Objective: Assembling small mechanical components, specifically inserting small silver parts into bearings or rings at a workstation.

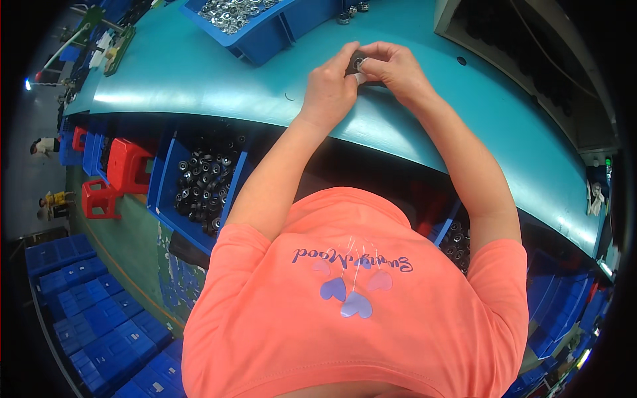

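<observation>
On the teal workbench (pixel 199 79) both hands meet — left hand (pixel 330 89) and right hand (pixel 398 69) fingers clamped together on a small dark round part (pixel 357 63), near the blue bin (pixel 265 30).

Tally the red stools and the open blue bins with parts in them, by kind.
Red plastic stools: 2, one large, one smaller, on the floor at left.
Blue bins with loose parts: 3, one of silvery metal parts on the bench, one of black round parts under the bench at left, one partly hidden at right.
Total: 5
</observation>
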{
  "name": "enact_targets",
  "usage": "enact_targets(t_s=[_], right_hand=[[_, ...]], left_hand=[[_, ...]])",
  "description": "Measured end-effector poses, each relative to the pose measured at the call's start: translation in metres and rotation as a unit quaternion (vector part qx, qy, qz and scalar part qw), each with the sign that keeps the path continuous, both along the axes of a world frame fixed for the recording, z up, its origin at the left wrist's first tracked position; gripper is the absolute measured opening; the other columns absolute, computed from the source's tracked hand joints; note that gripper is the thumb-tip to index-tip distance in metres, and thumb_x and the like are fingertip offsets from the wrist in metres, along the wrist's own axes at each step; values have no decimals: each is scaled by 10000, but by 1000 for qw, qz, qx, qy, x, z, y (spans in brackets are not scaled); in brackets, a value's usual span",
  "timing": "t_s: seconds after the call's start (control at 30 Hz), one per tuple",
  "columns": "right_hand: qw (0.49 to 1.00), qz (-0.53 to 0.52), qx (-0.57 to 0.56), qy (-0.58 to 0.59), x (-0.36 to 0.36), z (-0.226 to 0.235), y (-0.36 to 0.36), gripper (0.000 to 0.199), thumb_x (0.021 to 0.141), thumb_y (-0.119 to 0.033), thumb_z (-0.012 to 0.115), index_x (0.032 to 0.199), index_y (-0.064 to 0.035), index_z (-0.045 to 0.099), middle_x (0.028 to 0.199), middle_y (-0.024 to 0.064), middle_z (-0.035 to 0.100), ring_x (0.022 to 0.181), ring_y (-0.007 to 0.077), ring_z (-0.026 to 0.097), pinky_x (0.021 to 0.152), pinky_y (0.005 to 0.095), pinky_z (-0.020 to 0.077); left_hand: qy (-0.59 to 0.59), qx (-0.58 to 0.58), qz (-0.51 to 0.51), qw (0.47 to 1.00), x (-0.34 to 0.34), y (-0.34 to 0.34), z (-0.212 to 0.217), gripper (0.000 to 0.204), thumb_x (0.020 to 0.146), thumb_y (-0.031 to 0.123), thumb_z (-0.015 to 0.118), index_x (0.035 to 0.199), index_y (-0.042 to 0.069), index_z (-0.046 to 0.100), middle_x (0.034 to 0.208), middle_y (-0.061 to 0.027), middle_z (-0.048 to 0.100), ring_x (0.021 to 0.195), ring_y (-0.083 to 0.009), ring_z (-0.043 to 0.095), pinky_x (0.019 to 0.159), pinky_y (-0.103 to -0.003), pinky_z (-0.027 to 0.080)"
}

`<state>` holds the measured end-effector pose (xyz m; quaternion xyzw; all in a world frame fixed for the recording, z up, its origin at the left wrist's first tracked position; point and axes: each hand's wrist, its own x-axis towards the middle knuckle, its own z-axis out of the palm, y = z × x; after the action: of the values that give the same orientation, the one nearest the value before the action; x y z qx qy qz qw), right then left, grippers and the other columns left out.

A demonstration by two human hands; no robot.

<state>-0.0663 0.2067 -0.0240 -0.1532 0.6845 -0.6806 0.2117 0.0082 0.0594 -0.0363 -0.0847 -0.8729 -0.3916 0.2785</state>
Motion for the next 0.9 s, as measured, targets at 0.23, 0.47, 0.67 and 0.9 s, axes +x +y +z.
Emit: enact_targets(t_s=[0.23, 0.47, 0.67, 0.9], right_hand=[[999, -14, 39, 19, -3, -7, 1, 430, 783, -95, 673, 1173, 77, 629, 991, 129, 680, 829, 160, 658, 763, 284, 548], [992, 62, -68, -87, -13, -6, 11, 394, 856, -127, 655, 1203, 58, 626, 1068, 144, 680, 920, 185, 689, 857, 286, 555], [987, 68, -90, -116, -16, -5, 14, 398, 931, -201, 632, 1239, 49, 618, 1098, 139, 676, 963, 205, 681, 887, 299, 566], [997, 68, 5, -47, -17, -7, 11, 410, 971, -253, 603, 1289, 8, 606, 1115, 128, 669, 939, 160, 654, 870, 294, 562]], left_hand=[[3, -65, 13, 998, -1, 2, -5, 461, 810, 34, 687, 1260, 18, 587, 1067, -231, 690, 937, -380, 692, 778, -422, 563], [-69, 81, -69, 992, -4, -11, -6, 612, 860, 92, 709, 1421, 39, 472, 1069, -132, 711, 885, -247, 690, 708, -354, 548], [-167, 271, -119, 941, -3, -13, 8, 562, 878, 96, 721, 1392, 49, 498, 1033, -30, 693, 788, -72, 610, 568, -229, 473], [-113, 346, -89, 927, 47, -50, 26, 482, 864, 48, 730, 1311, 33, 549, 987, -28, 681, 775, -62, 596, 576, -207, 464]])
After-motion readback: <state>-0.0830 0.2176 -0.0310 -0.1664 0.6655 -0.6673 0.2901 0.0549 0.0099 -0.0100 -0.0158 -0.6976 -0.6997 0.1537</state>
